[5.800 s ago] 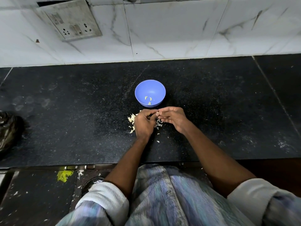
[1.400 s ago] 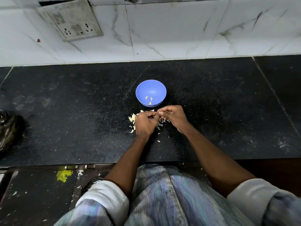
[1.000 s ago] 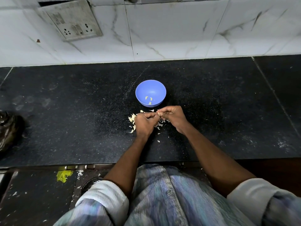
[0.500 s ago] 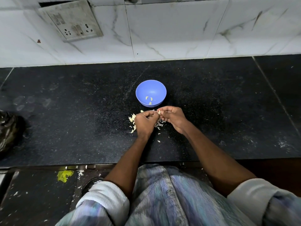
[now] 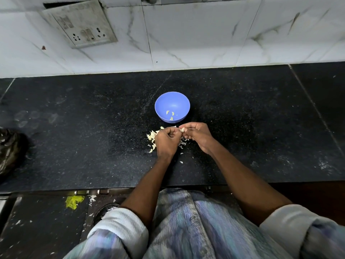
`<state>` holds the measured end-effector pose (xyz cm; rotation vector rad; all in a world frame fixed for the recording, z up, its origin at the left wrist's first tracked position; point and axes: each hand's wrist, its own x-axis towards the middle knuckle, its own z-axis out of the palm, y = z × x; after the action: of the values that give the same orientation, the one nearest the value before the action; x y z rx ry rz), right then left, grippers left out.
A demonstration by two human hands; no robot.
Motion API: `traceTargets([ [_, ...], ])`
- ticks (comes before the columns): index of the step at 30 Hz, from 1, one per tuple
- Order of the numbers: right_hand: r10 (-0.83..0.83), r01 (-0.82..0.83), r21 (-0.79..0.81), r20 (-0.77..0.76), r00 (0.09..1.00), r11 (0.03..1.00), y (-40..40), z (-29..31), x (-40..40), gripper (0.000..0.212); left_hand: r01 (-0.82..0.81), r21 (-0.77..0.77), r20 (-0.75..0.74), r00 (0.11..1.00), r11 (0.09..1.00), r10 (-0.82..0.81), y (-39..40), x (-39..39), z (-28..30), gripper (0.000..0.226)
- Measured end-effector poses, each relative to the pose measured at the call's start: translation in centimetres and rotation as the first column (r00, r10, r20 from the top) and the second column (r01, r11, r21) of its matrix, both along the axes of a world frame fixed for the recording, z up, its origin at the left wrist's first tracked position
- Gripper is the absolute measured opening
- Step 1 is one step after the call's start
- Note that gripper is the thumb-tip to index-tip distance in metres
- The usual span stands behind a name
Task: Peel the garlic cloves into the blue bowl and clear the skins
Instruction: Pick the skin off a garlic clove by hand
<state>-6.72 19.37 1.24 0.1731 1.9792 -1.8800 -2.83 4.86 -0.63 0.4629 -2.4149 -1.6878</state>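
Both hands are curled in tight, pinching one garlic clove [image 5: 182,129] between the left hand [image 5: 166,140] and right hand [image 5: 198,134] fingertips. The blue bowl [image 5: 172,107] sits just beyond the knuckles (three peeled cloves in it already), so the drop looks like a short push forward. Skins [image 5: 152,137] are piled under the left hand, on its left side.

A black speckled stone counter [image 5: 74,146] runs along a wall of white marble-veined tiles [image 5: 205,34]. A grimy switch and socket plate [image 5: 80,23] sits tilted on the wall above the counter's far left part. Below the counter's near edge, the dark floor [image 5: 37,230] shows pale flecks and a yellow scrap [image 5: 74,201].
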Motion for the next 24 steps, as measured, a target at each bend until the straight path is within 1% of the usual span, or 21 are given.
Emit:
traceTargets([
  [4, 0.004, -0.004, 0.010, 0.003, 1.000, 1.000, -0.04, 0.14, 0.04, 0.018, -0.004, 0.057, 0.033, 0.999, 0.998, 0.002, -0.07, -0.15, -0.22, 0.009],
  [11, 0.004, -0.002, -0.041, 0.061, 0.998, 0.999, -0.26, 0.27, -0.04, 0.021, 0.001, 0.115, 0.076, 0.997, 0.993, -0.010, -0.19, -0.38, -0.62, 0.012],
  [19, -0.053, 0.060, -0.108, 0.071, 0.996, 0.992, -0.11, 0.13, -0.22, 0.022, 0.056, 0.180, 0.080, 0.994, 0.982, -0.071, -0.17, -0.33, -0.35, 0.018],
  [21, -0.068, 0.076, -0.111, 0.075, 0.995, 0.991, 0.10, 0.12, -0.22, 0.020, 0.051, 0.147, 0.075, 0.995, 0.988, -0.062, -0.33, -0.36, -0.51, 0.026],
  [23, -0.073, 0.080, -0.110, 0.068, 0.995, 0.991, 0.30, 0.13, -0.23, 0.018, 0.023, 0.032, 0.065, 0.998, 0.999, -0.025, -0.52, -0.35, -0.82, 0.034],
  [24, -0.074, 0.080, -0.106, 0.062, 0.995, 0.991, 0.36, 0.17, -0.20, 0.017, 0.004, -0.017, 0.057, 0.998, 1.000, -0.003, -0.62, -0.37, -0.91, 0.031],
])
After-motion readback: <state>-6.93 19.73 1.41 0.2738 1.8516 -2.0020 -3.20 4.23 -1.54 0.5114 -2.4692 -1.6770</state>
